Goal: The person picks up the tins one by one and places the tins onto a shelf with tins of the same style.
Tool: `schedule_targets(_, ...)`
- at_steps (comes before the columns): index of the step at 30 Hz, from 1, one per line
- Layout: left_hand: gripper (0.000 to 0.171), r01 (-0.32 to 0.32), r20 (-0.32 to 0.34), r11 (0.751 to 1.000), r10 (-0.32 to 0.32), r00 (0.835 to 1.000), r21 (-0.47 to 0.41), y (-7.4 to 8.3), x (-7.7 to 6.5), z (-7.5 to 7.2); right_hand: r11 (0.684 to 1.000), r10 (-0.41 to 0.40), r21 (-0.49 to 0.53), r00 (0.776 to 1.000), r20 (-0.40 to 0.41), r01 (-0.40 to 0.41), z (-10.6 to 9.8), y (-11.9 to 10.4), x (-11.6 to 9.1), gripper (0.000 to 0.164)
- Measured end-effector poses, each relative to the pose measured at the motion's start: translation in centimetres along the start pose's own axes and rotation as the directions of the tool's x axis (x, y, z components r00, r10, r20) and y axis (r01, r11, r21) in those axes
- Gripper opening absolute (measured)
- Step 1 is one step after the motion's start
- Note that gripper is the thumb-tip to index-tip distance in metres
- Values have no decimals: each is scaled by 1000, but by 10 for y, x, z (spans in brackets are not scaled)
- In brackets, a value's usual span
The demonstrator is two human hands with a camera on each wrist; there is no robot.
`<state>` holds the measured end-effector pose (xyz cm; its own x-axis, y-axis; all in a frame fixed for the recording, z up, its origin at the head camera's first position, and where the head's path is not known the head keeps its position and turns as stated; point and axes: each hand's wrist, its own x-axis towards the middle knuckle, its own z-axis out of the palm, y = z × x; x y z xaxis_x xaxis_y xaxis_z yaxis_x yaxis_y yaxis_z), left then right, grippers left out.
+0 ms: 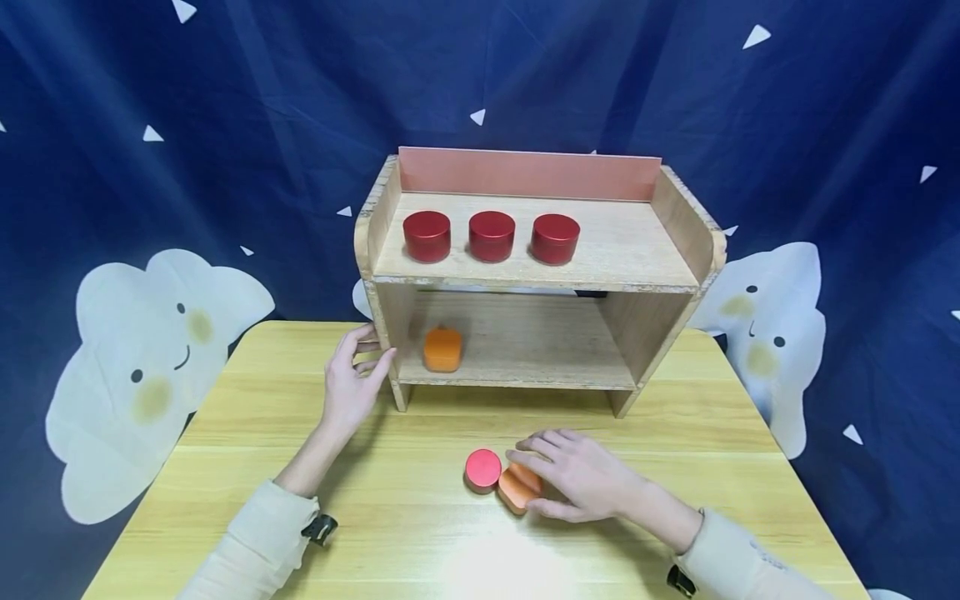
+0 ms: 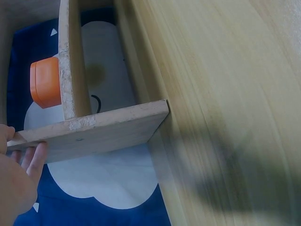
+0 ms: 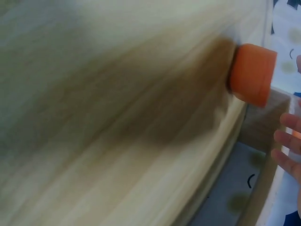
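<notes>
My left hand (image 1: 351,387) grips the left side panel of a small wooden shelf (image 1: 536,387), thumb at its front edge and fingers on the outer face. In the left wrist view, the fingers (image 2: 36,162) lie against that panel. My right hand (image 1: 581,477) hovers over an orange box (image 1: 516,493) with rounded corners on the table, covering part of it. The right wrist view shows that box (image 3: 254,75) with the fingers (image 3: 288,141) spread apart from it. Beside the box stands a round red tin (image 1: 483,469).
On the top shelf three dark red tins stand in a row: left (image 1: 427,237), middle (image 1: 491,237), right (image 1: 555,239). Another orange box (image 1: 442,349) sits at the lower shelf's left end. Behind the wooden table (image 1: 405,533) hangs a blue curtain (image 1: 315,100) with clouds.
</notes>
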<state>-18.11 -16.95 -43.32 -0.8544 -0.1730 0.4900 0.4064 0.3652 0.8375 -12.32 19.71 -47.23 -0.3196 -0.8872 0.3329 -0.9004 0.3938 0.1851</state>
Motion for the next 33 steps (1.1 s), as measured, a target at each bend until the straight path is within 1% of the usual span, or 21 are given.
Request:
schedule_targets(8,44,-8,-7,1000,8,1000,-1,-1,0,0,1000,29,8,998,47,-29,8,-4,-2,69)
schedule_targets(18,43,-16,-5,1000,16,1000,8,-2,0,0,999,32,-9,994,102,-31,14,-8,-2,71)
schedule_targets(25,44,-5,1,1000,5,1000,7,0,1,-1,999,20,-33,991,135,-15,16,-9,-3,68)
schedule_targets(33,44,10,7,1000,-10,1000,5,3,0,-1,999,22,-51,990,142,-15,18,-8,-6,63)
